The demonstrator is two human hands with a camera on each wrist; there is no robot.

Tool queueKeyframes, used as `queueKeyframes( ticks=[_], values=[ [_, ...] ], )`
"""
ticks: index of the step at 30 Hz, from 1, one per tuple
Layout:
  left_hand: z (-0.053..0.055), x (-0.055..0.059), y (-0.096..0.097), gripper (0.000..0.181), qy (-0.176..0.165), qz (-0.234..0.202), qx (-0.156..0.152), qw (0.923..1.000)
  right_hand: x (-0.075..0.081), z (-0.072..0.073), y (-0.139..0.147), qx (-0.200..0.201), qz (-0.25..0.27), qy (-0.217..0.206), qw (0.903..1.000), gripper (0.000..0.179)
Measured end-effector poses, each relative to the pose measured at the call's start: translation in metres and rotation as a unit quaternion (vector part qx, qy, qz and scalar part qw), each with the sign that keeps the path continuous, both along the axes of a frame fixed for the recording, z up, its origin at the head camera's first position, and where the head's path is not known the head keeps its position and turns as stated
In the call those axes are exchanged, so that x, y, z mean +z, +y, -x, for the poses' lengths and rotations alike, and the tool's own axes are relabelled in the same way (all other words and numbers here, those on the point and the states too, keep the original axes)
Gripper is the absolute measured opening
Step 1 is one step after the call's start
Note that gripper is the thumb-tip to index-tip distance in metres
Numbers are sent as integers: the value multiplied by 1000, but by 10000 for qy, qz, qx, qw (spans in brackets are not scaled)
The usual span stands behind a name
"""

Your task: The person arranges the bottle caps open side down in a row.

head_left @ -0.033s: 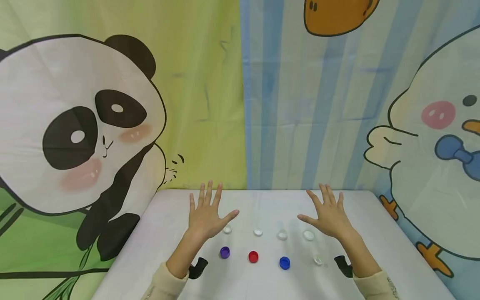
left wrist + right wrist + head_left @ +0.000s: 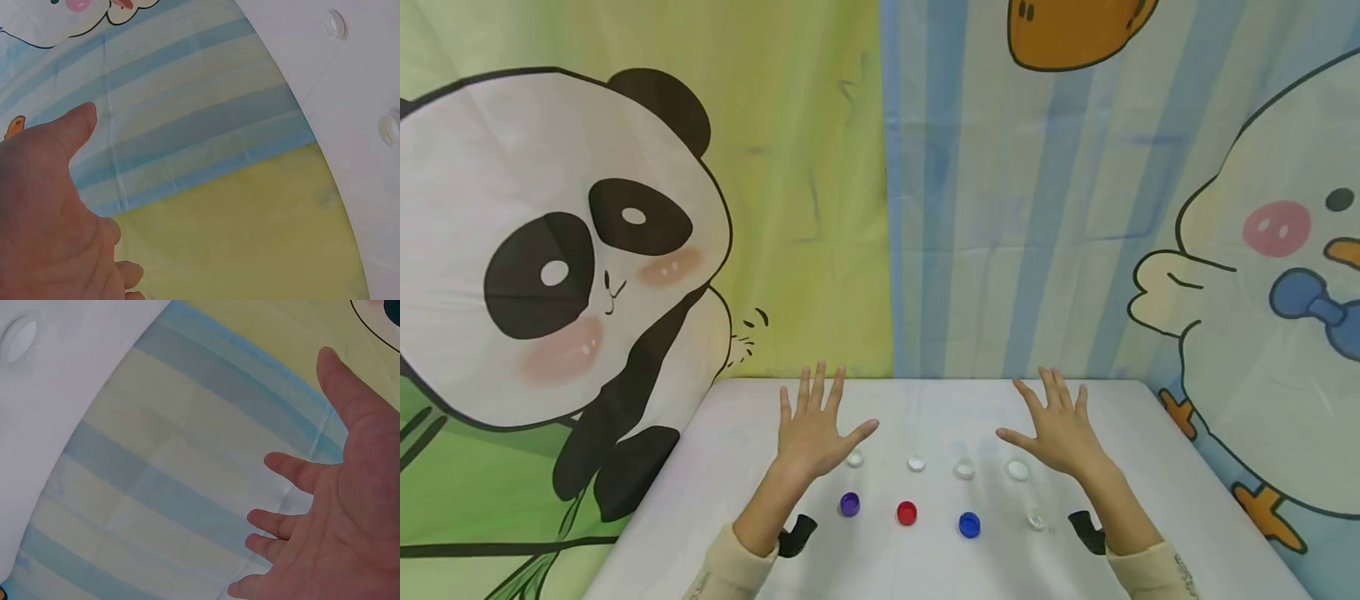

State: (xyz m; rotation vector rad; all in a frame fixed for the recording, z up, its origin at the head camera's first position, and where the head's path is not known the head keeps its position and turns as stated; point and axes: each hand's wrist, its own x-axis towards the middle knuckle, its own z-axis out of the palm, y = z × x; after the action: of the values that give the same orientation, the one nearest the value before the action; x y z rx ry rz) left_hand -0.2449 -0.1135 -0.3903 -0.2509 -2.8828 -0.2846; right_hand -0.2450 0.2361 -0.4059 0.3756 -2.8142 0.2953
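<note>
My left hand (image 2: 811, 437) is held above the white table with its fingers spread straight and nothing in it. In the head view it partly covers a small white round cap (image 2: 855, 457). On the other side my right hand (image 2: 1062, 435), likewise spread and holding nothing, is nearest to another white cap (image 2: 1018, 471). Between the hands lie two more whitish caps (image 2: 916, 464). A nearer row has a purple cap (image 2: 849, 504), a red cap (image 2: 907, 513), a blue cap (image 2: 969, 525) and a see-through, pale greenish one (image 2: 1036, 520).
The white table (image 2: 880, 575) ends at a hanging cloth backdrop (image 2: 970, 250) with a panda and a white bird printed on it. A black wrist mount (image 2: 797, 536) sits at the left wrist, and a similar black mount (image 2: 1086, 532) at the right.
</note>
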Motion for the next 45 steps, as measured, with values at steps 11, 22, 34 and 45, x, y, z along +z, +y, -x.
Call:
queueKeyframes(
  ticks=[11, 22, 34, 45],
  values=[
    [-1, -9, 33, 81, 1010, -351, -254, 9939, 2, -3, 15, 55, 363, 183, 9992, 70],
    [-10, -67, 129, 49, 1358, -2095, -1161, 9613, -26, -14, 13, 4, 1405, -16, 9901, 44],
    [-25, -130, 198, 34, 855, -2977, -1602, 9372, -105, -21, 28, -388, 2898, 474, 9551, 24],
    [-47, -163, 236, 41, -198, -3082, -1335, 9417, -128, -54, 35, -935, 3187, -1182, 9358, 31]
  ],
)
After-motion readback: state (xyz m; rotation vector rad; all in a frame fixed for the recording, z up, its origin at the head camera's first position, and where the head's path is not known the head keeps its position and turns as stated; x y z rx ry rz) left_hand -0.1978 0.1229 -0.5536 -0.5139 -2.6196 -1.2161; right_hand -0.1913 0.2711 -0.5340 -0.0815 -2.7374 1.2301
